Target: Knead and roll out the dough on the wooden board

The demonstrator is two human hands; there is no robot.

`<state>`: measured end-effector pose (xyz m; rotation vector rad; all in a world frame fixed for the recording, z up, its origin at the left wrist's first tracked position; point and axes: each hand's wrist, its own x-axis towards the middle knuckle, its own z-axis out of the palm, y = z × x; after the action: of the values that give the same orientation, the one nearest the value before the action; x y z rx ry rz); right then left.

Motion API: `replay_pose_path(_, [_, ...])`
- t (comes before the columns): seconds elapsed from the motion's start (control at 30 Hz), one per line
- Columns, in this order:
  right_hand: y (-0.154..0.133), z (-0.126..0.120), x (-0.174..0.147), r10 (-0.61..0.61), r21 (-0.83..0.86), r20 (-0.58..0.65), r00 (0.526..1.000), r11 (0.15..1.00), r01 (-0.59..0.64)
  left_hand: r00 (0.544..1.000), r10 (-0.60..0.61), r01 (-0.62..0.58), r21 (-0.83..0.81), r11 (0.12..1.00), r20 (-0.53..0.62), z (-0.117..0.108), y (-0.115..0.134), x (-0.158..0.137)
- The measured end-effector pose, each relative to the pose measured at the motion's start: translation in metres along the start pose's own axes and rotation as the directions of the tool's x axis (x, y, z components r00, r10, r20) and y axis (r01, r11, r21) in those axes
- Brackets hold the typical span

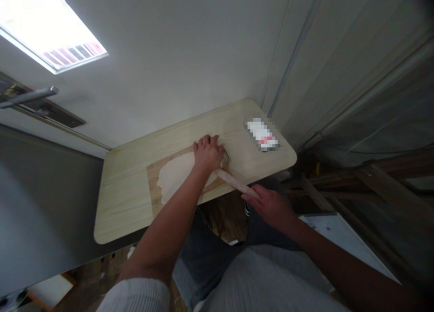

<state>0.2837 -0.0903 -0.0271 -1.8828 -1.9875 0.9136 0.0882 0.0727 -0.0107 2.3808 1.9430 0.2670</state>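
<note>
My left hand [207, 154] reaches over the far right part of a wooden board [154, 190], its fingers bent down over something with a dark, curved rim [227, 155]. Most of that object is hidden under the hand. A thin, pale sheet of dough [176, 174] lies spread on the board, partly covered by my left forearm. My right hand [273, 209] is closed around the near end of a pale, floury rolling pin [239, 184]. The pin slants past the table's front edge, and its far end lies beside my left wrist.
The board rests on a light wood-grain table [125, 167] with rounded corners, set against a white door. A blurred-out white phone-like object [261, 134] lies at the table's right. A metal door handle [34, 96] juts out at left. My legs are under the front edge.
</note>
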Motion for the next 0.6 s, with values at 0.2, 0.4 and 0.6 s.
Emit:
replay_pose_path(0.2, [0.004, -0.002, 0.003, 0.01, 0.019, -0.003, 1.0, 1.0, -0.01, 0.999, -0.027, 0.026, -0.024, 0.999, -0.022, 0.001, 0.003, 0.007])
replay_pose_path(0.4, [0.006, -0.003, 0.006, 0.027, 0.046, -0.001, 1.0, 0.999, -0.027, 0.997, -0.067, 0.067, 0.001, 0.998, -0.043, 0.004, 0.007, 0.013])
replay_pose_path(0.6, [0.009, -0.005, 0.01, 0.033, 0.066, -0.012, 0.999, 0.997, -0.032, 0.996, -0.09, 0.09, 0.009, 0.996, -0.025, 0.008, 0.01, 0.019])
